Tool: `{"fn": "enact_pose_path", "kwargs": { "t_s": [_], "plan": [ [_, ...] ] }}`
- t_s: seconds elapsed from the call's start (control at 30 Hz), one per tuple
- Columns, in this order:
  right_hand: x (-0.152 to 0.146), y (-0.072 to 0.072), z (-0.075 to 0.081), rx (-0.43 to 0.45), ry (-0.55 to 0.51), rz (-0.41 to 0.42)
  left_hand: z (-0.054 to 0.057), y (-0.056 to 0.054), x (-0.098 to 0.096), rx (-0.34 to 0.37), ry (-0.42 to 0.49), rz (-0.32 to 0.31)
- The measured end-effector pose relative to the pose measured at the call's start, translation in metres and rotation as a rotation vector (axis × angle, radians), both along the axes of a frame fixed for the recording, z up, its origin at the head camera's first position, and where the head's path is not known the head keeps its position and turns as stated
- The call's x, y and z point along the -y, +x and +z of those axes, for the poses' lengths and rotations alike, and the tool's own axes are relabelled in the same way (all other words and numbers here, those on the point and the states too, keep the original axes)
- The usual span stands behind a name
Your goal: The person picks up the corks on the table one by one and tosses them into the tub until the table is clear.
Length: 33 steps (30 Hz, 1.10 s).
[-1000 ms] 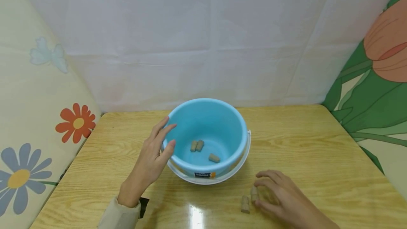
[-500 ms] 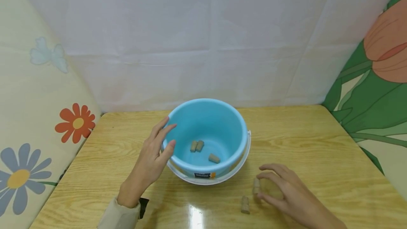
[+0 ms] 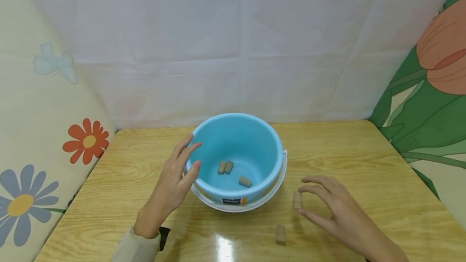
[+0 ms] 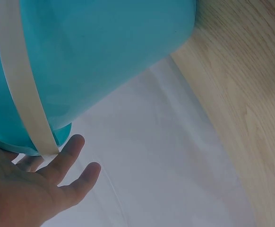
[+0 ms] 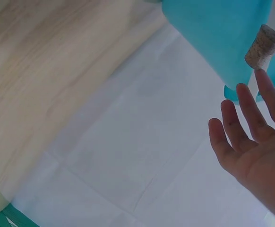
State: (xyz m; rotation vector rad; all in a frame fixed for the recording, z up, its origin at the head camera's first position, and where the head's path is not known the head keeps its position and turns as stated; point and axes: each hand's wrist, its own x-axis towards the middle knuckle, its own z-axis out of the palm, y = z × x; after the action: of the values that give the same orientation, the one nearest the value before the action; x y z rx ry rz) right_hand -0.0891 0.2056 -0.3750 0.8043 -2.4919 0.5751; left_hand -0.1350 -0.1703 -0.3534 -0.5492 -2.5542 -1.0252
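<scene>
My right hand pinches a cork between thumb and index finger. In the right wrist view that cork is held at its two ends, with the other fingers spread away. The light-blue bucket stands upright, and several corks lie on its bottom. My left hand holds its left rim, thumb and a finger over the edge. Outside the bucket wall, two fingers of the left hand extend past the white handle. Another cork lies on the table near the right hand.
The wood-grain table ends at a white cloth backdrop. Flower-printed panels stand at both sides. The bucket's white handle hangs down around its front and right side.
My right hand has lifted the cork off the table and moved it slightly up and right, away from the other loose cork. The left hand and bucket have stayed put.
</scene>
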Motion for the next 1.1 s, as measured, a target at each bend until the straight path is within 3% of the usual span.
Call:
{"fn": "enact_pose_path", "kwargs": {
  "t_s": [0.6,1.1],
  "plan": [
    [0.0,-0.009,0.023,-0.041,-0.143,0.077,0.001,0.001,0.0,0.002,0.001,0.0],
    [0.014,-0.015,0.043,-0.074,-0.172,0.101,-0.001,0.0,0.0,-0.017,-0.001,-0.003]
  ]
}}
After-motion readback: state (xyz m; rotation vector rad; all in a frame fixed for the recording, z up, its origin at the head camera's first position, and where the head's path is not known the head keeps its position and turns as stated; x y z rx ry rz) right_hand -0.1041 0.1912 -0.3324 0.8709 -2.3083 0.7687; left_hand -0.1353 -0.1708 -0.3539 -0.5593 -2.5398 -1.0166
